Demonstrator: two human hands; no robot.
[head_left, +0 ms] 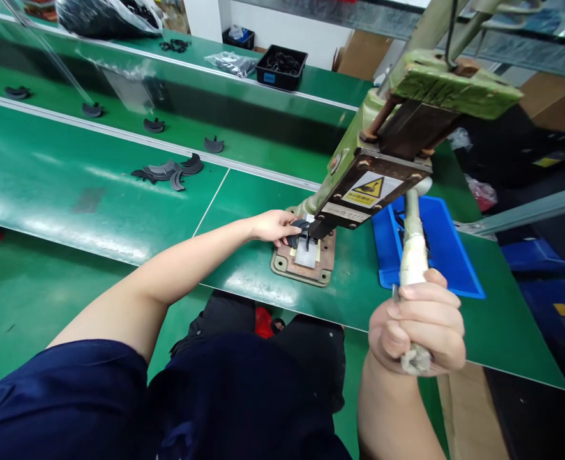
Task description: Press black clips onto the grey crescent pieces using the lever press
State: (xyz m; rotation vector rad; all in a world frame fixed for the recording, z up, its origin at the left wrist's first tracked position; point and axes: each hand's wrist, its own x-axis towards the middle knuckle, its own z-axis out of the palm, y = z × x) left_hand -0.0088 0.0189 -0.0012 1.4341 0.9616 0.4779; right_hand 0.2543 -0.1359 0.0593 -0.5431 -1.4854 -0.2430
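My left hand (275,227) pinches a dark curved plastic part (297,233) over the base plate (282,265) of a green hand press (342,160). The part lies at the metal block under the press's ram (321,228); whether the ram touches it I cannot tell. My right hand (419,326) is wrapped round the press's lever handle (412,249), which is covered in pale tape. Left of the press, a small pile of similar curved parts (170,171) rests on the green bench (95,191).
A blue tray (459,255) with dark pieces stands right of the press. Several curved parts, one of them a grey piece (214,145), lie spaced along the green strip behind the bench. Farther back are a black bin (282,67) and a bag of black parts (107,19).
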